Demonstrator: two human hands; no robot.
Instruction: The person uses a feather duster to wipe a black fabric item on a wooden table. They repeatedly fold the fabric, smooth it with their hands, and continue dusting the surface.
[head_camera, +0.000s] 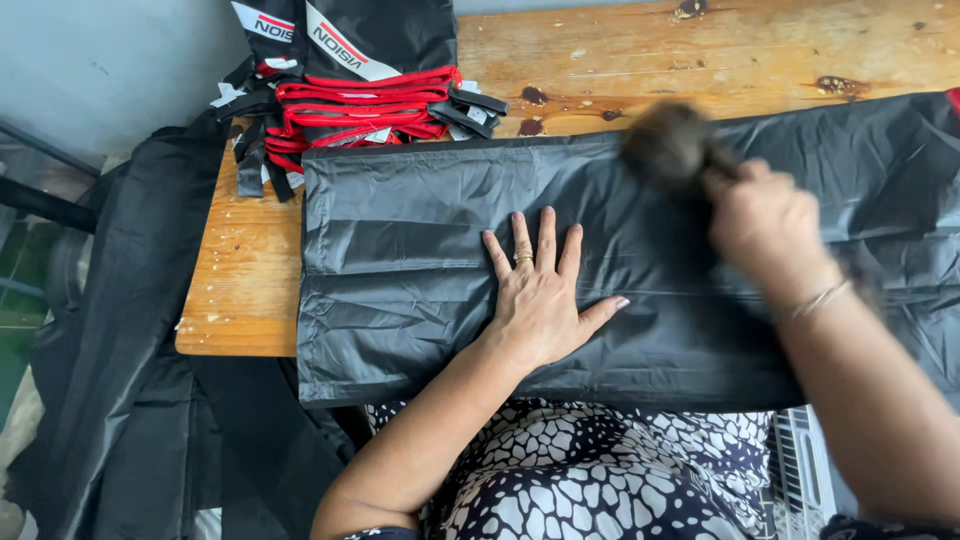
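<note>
- Left hand (537, 300): lies palm down on the black fabric piece (420, 270), fingers (545, 240) stretched out and spread apart, thumb angled to the side; a ring sits on one finger.
- Right hand (765, 225): blurred, raised over the right part of the fabric, fingers curled shut around the handle of a dark round brush (672, 148); a thin bracelet (820, 298) circles the wrist.
- Black fabric piece: a smooth, slightly shiny sheet laid flat across the wooden surface (240, 290), running from left of centre to the right edge of view; its near edge hangs just over the surface's front rim.
- Brush: its bristled head hovers near the fabric's far edge; whether it touches the cloth cannot be told.
- Stack of black items with red straps (365, 105): rests on the surface's far left corner, just beyond the fabric.
- Dark cloth (130, 330): drapes down beside the surface's left end.
- Patterned black-and-white garment (580, 470): covers the person's lap below the surface.
</note>
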